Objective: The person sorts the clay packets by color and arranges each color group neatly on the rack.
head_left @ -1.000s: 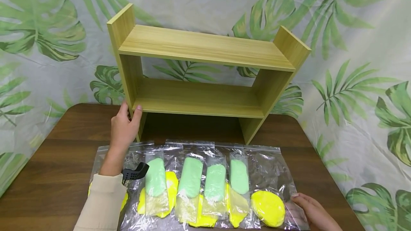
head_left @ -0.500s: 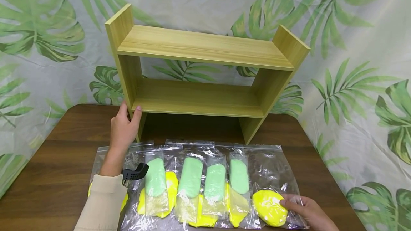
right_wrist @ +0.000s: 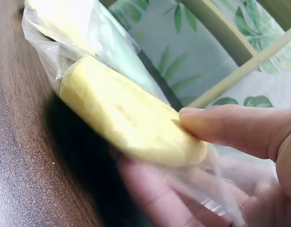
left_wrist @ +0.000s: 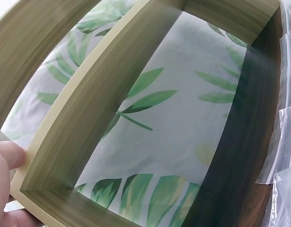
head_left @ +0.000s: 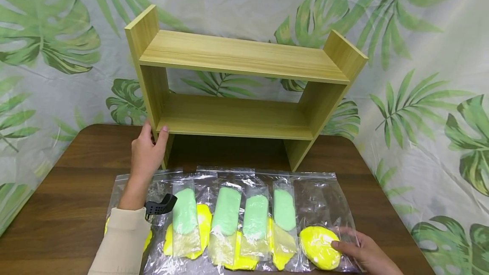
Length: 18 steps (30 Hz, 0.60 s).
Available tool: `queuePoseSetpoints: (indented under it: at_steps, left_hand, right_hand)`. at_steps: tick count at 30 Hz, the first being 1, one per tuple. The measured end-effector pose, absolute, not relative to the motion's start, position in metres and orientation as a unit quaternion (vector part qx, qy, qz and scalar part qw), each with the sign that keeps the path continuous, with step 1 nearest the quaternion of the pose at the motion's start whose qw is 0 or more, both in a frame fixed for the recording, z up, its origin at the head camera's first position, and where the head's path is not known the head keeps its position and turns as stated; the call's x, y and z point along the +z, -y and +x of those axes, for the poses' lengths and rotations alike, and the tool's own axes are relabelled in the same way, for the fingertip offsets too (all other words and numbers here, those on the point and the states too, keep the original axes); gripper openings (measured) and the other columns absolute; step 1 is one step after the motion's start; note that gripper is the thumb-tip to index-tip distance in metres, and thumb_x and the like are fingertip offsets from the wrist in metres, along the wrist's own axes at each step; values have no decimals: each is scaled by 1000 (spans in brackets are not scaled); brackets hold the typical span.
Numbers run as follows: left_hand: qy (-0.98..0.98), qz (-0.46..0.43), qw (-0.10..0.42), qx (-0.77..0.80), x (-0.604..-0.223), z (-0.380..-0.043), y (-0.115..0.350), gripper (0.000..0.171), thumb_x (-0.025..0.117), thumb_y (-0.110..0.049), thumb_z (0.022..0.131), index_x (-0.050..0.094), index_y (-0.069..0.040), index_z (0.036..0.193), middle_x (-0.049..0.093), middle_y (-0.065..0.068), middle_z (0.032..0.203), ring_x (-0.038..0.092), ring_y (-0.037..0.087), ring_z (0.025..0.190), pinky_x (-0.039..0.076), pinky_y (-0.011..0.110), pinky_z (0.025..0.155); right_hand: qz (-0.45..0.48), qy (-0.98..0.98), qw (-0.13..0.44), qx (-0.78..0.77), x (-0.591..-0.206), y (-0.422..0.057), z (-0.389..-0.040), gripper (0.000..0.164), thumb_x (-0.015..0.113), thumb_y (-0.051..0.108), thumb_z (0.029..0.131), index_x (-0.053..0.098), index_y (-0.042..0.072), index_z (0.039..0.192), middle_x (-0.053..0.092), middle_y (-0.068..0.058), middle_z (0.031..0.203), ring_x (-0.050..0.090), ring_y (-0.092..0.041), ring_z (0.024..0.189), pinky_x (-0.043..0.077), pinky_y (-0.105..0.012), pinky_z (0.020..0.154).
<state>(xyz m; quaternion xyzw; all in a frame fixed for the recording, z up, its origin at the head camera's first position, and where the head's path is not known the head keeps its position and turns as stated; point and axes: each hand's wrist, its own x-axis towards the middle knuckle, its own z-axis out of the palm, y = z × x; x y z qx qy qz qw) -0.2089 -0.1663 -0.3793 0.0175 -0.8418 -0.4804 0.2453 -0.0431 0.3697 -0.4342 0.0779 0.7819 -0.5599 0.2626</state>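
A light wooden two-tier shelf [head_left: 237, 116] stands on the table. My left hand [head_left: 147, 150] grips its left side panel, thumb on the front edge near the middle board; the left wrist view shows fingertips [left_wrist: 10, 153] at that corner. At the lower right, my right hand [head_left: 364, 249] pinches a clear zip bag [head_left: 321, 194] holding a flattened yellow lump of clay-like material [head_left: 320, 247]. In the right wrist view the thumb presses on top of the yellow lump [right_wrist: 131, 116] through the plastic, with fingers underneath, and its near edge is raised off the table.
Several more clear bags with yellow lumps [head_left: 204, 224] lie overlapping in a row left of it. Smaller bags with pale green oblong pieces [head_left: 227, 211] rest on top of them. The dark wooden table [head_left: 68, 207] meets a leaf-patterned cloth [head_left: 420, 54] behind.
My right hand has moved left from the bag's edge onto the yellow lump and now pinches it, tilting it slightly. The left hand stays on the shelf.
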Motion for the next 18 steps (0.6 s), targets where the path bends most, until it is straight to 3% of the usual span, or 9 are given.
queuePoseSetpoints:
  at_steps: [3, 6, 9, 13, 18]
  left_hand:
    - [843, 19, 242, -480, -379, -209, 166, 46, 48, -43, 98, 49, -11, 132, 63, 25, 115, 61, 42, 98, 46, 55, 77]
    - [845, 19, 239, -478, -379, -209, 166, 47, 47, -44, 98, 49, -11, 132, 63, 25, 114, 61, 41, 96, 45, 54, 76]
    - [844, 18, 240, -479, -379, -210, 167, 47, 47, -44, 98, 49, -12, 132, 63, 25, 114, 61, 41, 96, 46, 54, 76]
    - [843, 18, 240, -481, -380, -210, 167, 47, 48, -44, 98, 49, -12, 133, 62, 25, 116, 61, 42, 99, 46, 55, 77]
    - [842, 19, 242, -481, -380, -210, 167, 46, 48, -43, 98, 50, -11, 132, 63, 26, 116, 60, 43, 100, 46, 56, 78]
  right_hand:
    - [92, -791, 257, -548, -432, -370, -44, 59, 54, 30, 98, 38, -8, 141, 62, -14, 119, 59, -25, 104, 51, -41, 83]
    - [99, -777, 259, -565, -430, -371, -43, 63, 52, 31, 99, 32, -11, 143, 61, -15, 121, 60, -26, 106, 52, -43, 84]
    - [97, -758, 262, -590, -427, -371, -43, 61, 53, 27, 99, 32, -12, 142, 66, -8, 99, 63, -18, 85, 54, -36, 75]
    - [104, -761, 249, -589, -419, -371, -41, 57, 55, 26, 98, 38, -7, 141, 54, 2, 71, 50, -9, 61, 50, -28, 61]
    - [111, -776, 237, -574, -410, -373, -40, 68, 52, 28, 100, 24, -13, 145, 55, 1, 71, 50, -9, 60, 50, -28, 61]
